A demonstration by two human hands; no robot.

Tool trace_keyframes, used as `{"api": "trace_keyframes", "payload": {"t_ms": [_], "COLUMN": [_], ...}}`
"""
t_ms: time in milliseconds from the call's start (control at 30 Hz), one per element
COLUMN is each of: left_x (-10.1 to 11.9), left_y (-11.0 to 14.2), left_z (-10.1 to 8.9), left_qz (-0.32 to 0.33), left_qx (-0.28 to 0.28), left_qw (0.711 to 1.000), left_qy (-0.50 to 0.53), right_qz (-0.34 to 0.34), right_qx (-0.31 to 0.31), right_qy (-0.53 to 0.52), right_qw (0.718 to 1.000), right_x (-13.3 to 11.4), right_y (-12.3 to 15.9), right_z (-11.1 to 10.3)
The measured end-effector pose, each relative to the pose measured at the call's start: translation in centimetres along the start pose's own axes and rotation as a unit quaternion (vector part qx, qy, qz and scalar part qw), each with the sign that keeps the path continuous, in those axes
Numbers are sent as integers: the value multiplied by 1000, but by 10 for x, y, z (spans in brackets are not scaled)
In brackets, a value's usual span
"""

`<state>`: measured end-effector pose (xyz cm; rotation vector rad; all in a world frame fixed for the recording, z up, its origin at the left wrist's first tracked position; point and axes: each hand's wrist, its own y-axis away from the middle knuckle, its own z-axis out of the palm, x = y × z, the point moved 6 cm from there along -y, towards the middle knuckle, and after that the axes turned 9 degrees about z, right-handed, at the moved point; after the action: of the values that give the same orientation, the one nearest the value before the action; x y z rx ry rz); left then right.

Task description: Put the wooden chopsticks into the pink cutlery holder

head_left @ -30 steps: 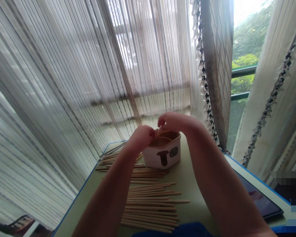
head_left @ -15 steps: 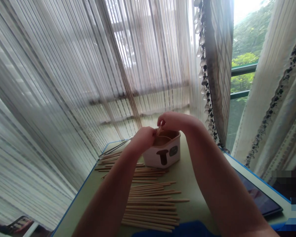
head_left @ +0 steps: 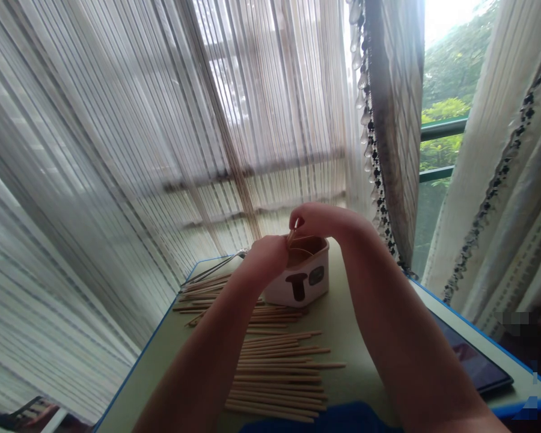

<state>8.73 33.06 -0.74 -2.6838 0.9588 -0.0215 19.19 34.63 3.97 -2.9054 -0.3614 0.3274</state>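
Observation:
A white box with an open top (head_left: 277, 291) and dark brown pictures on its side stands towards the far end of the table. Over its rim, my left hand (head_left: 270, 255) is closed around short visible ends of thin wooden sticks (head_left: 291, 236), which look like chopsticks. My right hand (head_left: 315, 218) pinches the upper ends of the same sticks, above the back of the box. How many sticks they hold is hidden by the fingers. Inside the box a thin curved rim shows. Many wooden chopsticks (head_left: 284, 364) lie in rows under and beside my left forearm.
Slim metal utensils (head_left: 216, 269) lie at the table's far left corner. A dark tablet (head_left: 478, 358) rests along the right edge, and something blue (head_left: 351, 418) is at the near edge. Striped sheer curtains (head_left: 117, 120) hang right behind the blue-edged table (head_left: 356, 355).
My left hand has shifted slightly right, closer to my right hand, with the sticks still held between them. My right hand has barely moved. The view has turned a little.

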Motion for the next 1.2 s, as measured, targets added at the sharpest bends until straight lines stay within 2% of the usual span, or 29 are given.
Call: {"api": "trace_keyframes", "payload": {"t_ms": [100, 167, 300, 367, 433, 500, 533, 567, 633, 733, 800, 900, 1067, 1200], "left_x": [-3, -5, -3, -2, -1, 0, -1, -1, -2, 1, 4, 9, 18, 20], "left_y": [4, 10, 39, 63, 91, 116, 125, 133, 140, 141, 143, 144, 142, 142], "left_z": [-6, -17, -51, -63, -65, -52, -42, -29, 0, 40, 56, 67, 74, 76], "left_qz": [-30, -55, -71, -74, -80, -82, -86, -91, -82, -34, -13, 8, 19, 16], "left_qx": [1, 31, 165, 257, 343, 396, 402, 400, 359, 228, 162, 114, 68, 58], "left_qw": [1000, 998, 984, 963, 934, 912, 909, 908, 920, 951, 967, 978, 986, 987], "left_qy": [-11, -20, 4, 37, 57, 67, 74, 85, 135, 205, 196, 172, 153, 150], "right_qz": [13, 27, 20, -2, -28, -45, -44, -42, -23, 29, 58, 86, 99, 119], "right_qx": [14, 30, 53, 90, 124, 104, 87, 76, 85, 115, 106, 62, 53, 53], "right_qy": [0, 5, -5, -36, -85, -139, -164, -185, -207, -168, -139, -107, -104, -94], "right_qw": [1000, 999, 998, 995, 988, 984, 982, 979, 974, 979, 983, 989, 988, 987], "right_x": [-2, -6, -24, -33, -38, -38, -36, -34, -26, -16, -11, -5, 2, 6], "right_y": [9, 22, 67, 94, 121, 143, 151, 159, 169, 172, 169, 162, 159, 156], "right_z": [-8, -20, -41, -39, -19, 23, 48, 72, 111, 143, 151, 156, 161, 167]}}
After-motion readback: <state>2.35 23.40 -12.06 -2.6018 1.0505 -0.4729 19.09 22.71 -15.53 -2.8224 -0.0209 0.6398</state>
